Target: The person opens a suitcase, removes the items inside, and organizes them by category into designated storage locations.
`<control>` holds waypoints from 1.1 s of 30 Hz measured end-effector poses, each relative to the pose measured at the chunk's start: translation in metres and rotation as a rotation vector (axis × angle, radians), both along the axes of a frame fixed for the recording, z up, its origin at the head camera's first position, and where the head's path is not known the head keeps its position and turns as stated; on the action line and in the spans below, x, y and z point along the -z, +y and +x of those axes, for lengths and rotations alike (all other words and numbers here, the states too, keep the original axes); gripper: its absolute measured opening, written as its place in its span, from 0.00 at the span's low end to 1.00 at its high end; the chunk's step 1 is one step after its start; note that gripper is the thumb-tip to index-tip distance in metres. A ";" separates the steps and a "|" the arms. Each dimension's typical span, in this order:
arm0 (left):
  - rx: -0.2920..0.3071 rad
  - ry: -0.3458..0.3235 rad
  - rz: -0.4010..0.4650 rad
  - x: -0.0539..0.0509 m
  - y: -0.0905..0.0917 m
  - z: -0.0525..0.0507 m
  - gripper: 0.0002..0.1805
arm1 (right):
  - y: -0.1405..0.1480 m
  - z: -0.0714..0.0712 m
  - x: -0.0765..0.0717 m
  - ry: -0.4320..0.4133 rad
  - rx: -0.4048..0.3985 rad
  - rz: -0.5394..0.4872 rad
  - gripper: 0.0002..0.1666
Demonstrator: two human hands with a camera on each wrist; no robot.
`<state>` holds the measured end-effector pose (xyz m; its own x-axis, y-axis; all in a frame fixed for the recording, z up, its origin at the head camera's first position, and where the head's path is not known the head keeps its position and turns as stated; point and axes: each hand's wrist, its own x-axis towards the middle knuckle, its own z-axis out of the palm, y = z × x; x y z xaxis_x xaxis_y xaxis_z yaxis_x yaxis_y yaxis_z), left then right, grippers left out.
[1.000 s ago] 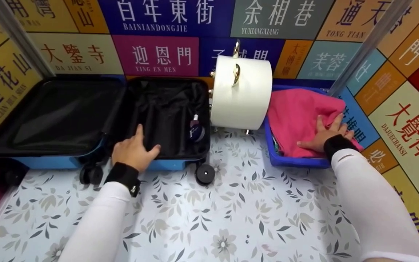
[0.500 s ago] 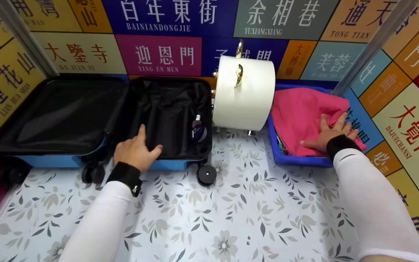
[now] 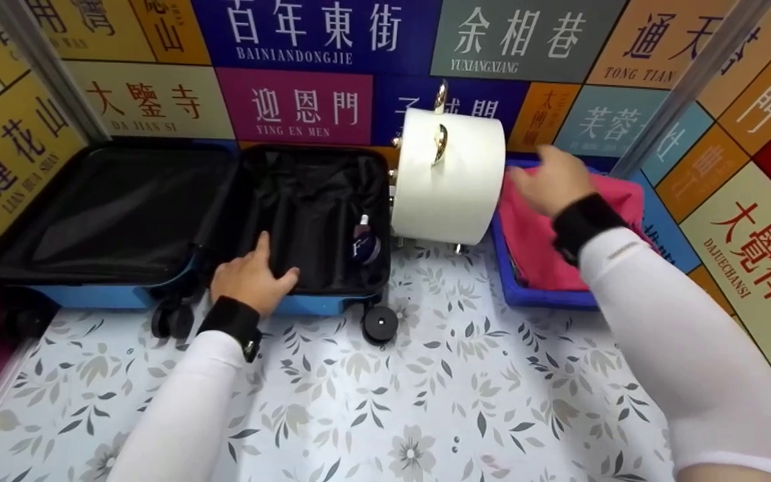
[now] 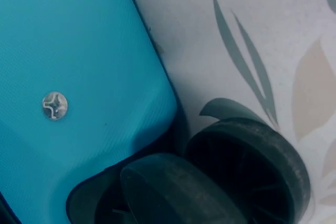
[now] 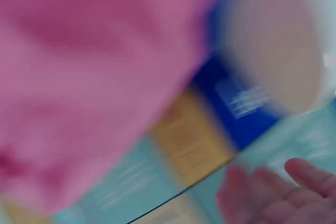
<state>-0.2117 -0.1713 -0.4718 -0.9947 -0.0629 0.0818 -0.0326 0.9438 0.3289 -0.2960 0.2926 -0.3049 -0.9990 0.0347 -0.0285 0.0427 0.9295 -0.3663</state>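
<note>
My left hand [image 3: 251, 281] rests at the near edge of the open black-lined suitcase [image 3: 298, 248], index finger straight and thumb spread. Inside its right half lies a small dark bottle [image 3: 363, 244] with a pale tip and a letter F. My right hand [image 3: 553, 179], blurred, hovers over the pink cloth [image 3: 546, 251] in the blue basket [image 3: 546, 299], close to the white drum-shaped case [image 3: 449, 177] with gold handles. Nothing shows in its fingers [image 5: 310, 177] in the right wrist view. The left wrist view holds only the suitcase's blue shell [image 4: 94, 51] and wheels [image 4: 247, 166].
The suitcase's other half [image 3: 118, 214], covered by a dark panel, lies at the left. Black wheels [image 3: 379, 325] stick out at the near side. Printed walls [image 3: 292, 100] stand behind and at both sides, with slanting metal posts [image 3: 687, 80]. A floral surface [image 3: 412, 402] lies in front.
My right hand has lifted off the pink cloth and moved left and away from me, toward the white case. The left hand stays in place.
</note>
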 end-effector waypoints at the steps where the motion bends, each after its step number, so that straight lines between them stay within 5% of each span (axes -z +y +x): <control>1: -0.003 -0.005 -0.001 0.000 -0.001 0.000 0.54 | -0.020 -0.004 -0.005 0.025 -0.035 -0.054 0.51; 4: -0.008 -0.018 -0.009 0.002 -0.002 -0.002 0.54 | -0.072 -0.019 -0.013 0.036 -0.118 -0.128 0.53; 7: -0.011 -0.016 -0.011 0.005 0.001 -0.005 0.53 | -0.108 -0.035 -0.011 0.041 -0.171 -0.090 0.53; 10: -0.006 -0.018 -0.014 0.006 0.001 -0.005 0.52 | -0.126 -0.047 -0.006 0.082 -0.162 -0.049 0.44; 14: -0.011 -0.013 -0.022 0.004 -0.003 -0.003 0.51 | -0.129 -0.054 -0.002 0.131 -0.126 -0.040 0.32; 33: -0.051 -0.034 -0.007 0.000 -0.010 -0.002 0.49 | -0.110 -0.036 -0.004 0.120 -0.224 -0.019 0.31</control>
